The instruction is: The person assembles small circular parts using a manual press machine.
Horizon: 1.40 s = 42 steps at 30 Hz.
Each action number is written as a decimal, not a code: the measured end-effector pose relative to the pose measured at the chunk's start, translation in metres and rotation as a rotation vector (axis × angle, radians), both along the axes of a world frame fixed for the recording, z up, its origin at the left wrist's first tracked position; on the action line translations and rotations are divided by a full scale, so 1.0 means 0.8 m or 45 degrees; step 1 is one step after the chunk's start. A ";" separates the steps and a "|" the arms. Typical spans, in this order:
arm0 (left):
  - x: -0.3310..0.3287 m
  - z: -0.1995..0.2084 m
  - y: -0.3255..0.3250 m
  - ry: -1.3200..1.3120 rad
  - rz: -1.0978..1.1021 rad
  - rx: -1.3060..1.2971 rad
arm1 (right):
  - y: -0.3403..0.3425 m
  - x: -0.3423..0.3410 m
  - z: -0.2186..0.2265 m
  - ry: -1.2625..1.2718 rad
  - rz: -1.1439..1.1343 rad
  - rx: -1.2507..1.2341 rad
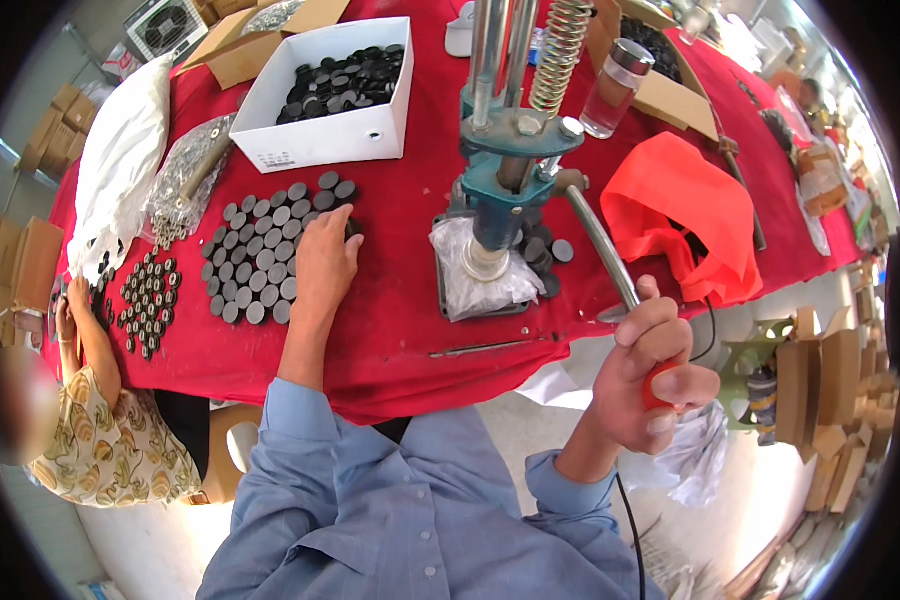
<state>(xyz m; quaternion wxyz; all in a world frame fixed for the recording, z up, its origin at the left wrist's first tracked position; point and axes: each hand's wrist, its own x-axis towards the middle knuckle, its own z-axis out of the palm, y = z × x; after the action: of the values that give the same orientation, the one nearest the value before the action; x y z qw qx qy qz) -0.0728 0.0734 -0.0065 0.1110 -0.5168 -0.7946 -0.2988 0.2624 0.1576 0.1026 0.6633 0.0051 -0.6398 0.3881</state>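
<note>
My right hand [650, 375] is wrapped round the red grip of a metal lever [602, 238], which slants up to a teal hand press [515, 190]. A crumpled clear plastic sheet [460, 275] covers the base of the press. Just left of the press, my left hand [325, 258] reaches over the red cloth with its fingers bent. A black disc [353, 229] shows at its fingertips, partly hidden by them. Many round black discs [255, 255] lie flat in a close group beside that hand. More discs [542, 250] are heaped behind the press base, on its right.
A white box [320, 150] of black pieces stands at the back. Small ringed parts [150, 305] lie farther left, near another person's arms [90, 320]. Orange-red cloth [675, 215], a glass jar [618, 88] and an open carton [675, 100] sit right of the press.
</note>
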 end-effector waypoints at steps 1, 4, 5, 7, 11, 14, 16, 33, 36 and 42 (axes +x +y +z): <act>0.005 0.004 0.000 -0.065 0.025 -0.018 | 0.004 0.001 0.002 0.008 0.018 0.032; 0.038 0.017 -0.005 -0.221 0.031 -0.012 | 0.017 -0.001 0.021 -0.001 0.076 0.075; 0.055 0.025 -0.004 -0.225 0.022 -0.018 | 0.021 -0.002 0.031 -0.024 0.112 0.082; 0.093 0.045 -0.005 -0.409 -0.105 0.061 | 0.035 -0.016 0.054 0.065 0.137 0.060; 0.140 0.047 0.016 -0.361 -0.364 0.082 | 0.084 -0.038 0.109 -0.064 0.306 0.042; 0.150 0.048 0.031 -0.388 -0.391 0.103 | 0.117 -0.063 0.138 -0.116 0.313 -0.029; 0.151 0.060 0.032 -0.539 -0.364 0.033 | 0.113 -0.079 0.154 -0.161 0.311 -0.060; 0.153 0.053 0.049 -0.636 -0.394 0.111 | 0.152 -0.096 0.153 -0.111 0.287 -0.131; 0.130 0.038 0.032 -0.681 -0.416 0.275 | 0.113 -0.075 0.138 -0.059 0.248 -0.082; 0.107 0.041 -0.014 -0.500 -0.283 0.273 | 0.075 -0.027 0.100 -0.111 0.382 0.141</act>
<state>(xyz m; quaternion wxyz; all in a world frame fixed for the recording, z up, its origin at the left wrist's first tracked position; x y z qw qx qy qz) 0.0128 0.0625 0.0263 -0.0250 -0.5184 -0.7029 -0.4864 0.2412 0.2179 0.1823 0.5683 0.1203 -0.6804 0.4467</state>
